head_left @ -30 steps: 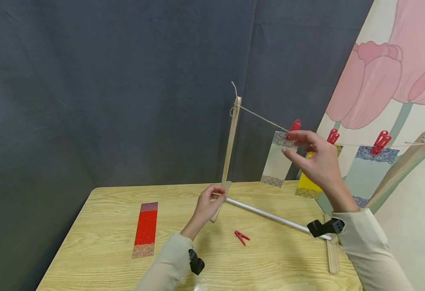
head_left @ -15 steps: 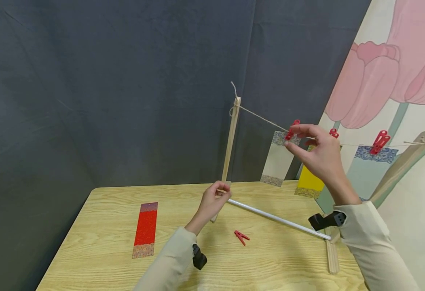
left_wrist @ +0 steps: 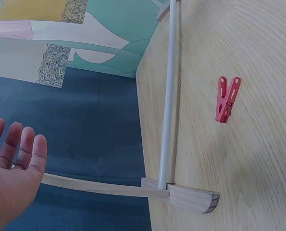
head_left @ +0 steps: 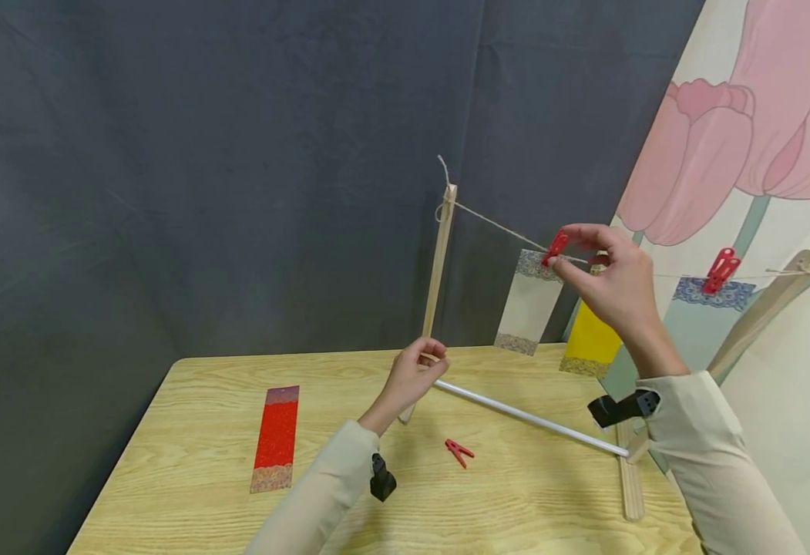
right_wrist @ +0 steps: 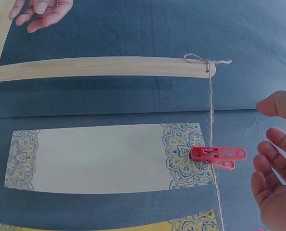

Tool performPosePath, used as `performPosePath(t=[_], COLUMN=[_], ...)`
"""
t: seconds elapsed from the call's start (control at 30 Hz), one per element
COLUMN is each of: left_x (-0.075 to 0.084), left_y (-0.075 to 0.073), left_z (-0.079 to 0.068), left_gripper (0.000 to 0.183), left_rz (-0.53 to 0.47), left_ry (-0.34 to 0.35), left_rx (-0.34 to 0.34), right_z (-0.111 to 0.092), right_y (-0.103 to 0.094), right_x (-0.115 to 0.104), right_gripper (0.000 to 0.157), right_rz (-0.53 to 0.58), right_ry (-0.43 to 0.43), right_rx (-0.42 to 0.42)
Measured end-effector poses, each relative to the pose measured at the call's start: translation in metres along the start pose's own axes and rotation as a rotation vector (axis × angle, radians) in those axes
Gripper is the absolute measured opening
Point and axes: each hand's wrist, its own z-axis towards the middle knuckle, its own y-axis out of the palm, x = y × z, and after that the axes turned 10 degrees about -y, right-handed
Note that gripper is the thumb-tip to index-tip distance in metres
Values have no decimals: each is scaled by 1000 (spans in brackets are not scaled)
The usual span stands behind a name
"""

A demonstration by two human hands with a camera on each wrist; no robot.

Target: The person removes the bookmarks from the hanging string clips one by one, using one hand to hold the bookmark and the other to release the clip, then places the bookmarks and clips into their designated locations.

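Note:
My right hand (head_left: 616, 281) is raised beside the string (right_wrist: 211, 103), its thumb and fingers spread apart. In the right wrist view a gap shows between those fingers and a red clothespin (right_wrist: 218, 155). This clothespin clips the patterned top of a white paper strip (head_left: 525, 308) to the string. My left hand (head_left: 411, 378) hovers in front of the wooden post (head_left: 439, 266), with its fingers loosely bent and nothing in them. On the table lie a second red clothespin (head_left: 458, 452) and a red strip (head_left: 276, 433) with patterned ends.
A yellow strip (head_left: 592, 335) and a pale blue strip (head_left: 699, 327) hang further right on the string, which runs to another wooden post (head_left: 768, 312). A white rod (head_left: 536, 420) joins the bases low over the table (head_left: 189, 432). Behind stands a dark curtain (head_left: 273, 193).
My left hand has risen a little and shifted right. The right hand has moved slightly upward around the clothespin on the white strip, its fingers staying apart. The strips still hang in place.

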Motion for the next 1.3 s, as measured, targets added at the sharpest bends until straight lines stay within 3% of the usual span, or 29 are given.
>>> performPosePath(t=[0.5, 1.03, 1.3], left_x=[7, 12, 17], left_y=[5, 9, 13], left_z=[7, 17, 21], left_gripper=[12, 14, 16], left_rz=[57, 82, 89], left_ry=[9, 34, 56], left_rx=[-4, -32, -37], right_z=[11, 17, 20], right_y=[1, 0, -6], right_x=[5, 17, 10], right_gripper=[39, 43, 48], right_rz=[-24, -15, -40], right_ry=[35, 96, 115], right_rx=[-28, -117, -199])
